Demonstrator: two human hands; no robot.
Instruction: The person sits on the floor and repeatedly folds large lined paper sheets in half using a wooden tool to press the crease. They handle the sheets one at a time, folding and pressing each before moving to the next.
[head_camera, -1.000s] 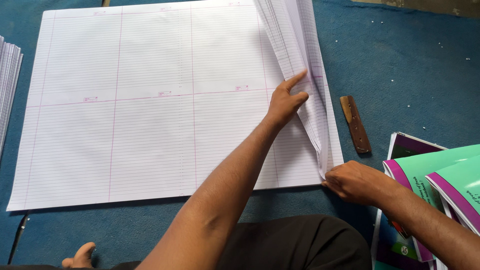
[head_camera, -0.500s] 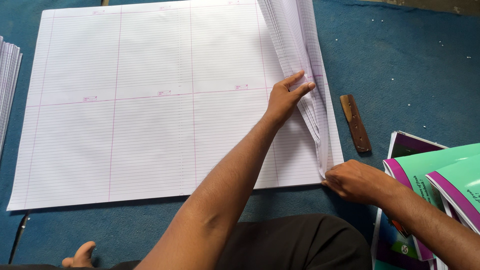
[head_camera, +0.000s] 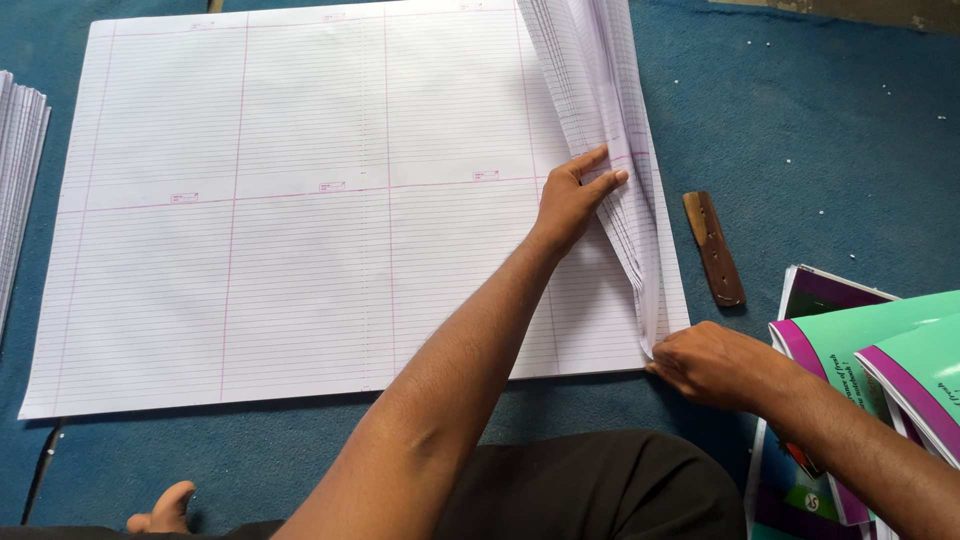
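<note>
A large stack of white ruled paper sheets (head_camera: 290, 210) with pink margin lines lies flat on the blue floor mat. At its right edge several sheets (head_camera: 610, 110) are lifted and fanned upward. My left hand (head_camera: 572, 198) reaches across with its fingers slid in among the lifted sheets near the middle of that edge. My right hand (head_camera: 712, 362) pinches the bottom right corner of the lifted sheets.
A brown wooden strip (head_camera: 713, 248) lies on the blue mat (head_camera: 830, 140) right of the paper. Green and purple booklet covers (head_camera: 880, 350) are stacked at the right. Another paper pile (head_camera: 18, 170) sits at the left edge. A dark pen (head_camera: 42, 470) and a toe (head_camera: 165, 505) show bottom left.
My left hand has slid slightly down and in between the fanned sheets, which have risen a little. My right hand has kept its hold on the corner.
</note>
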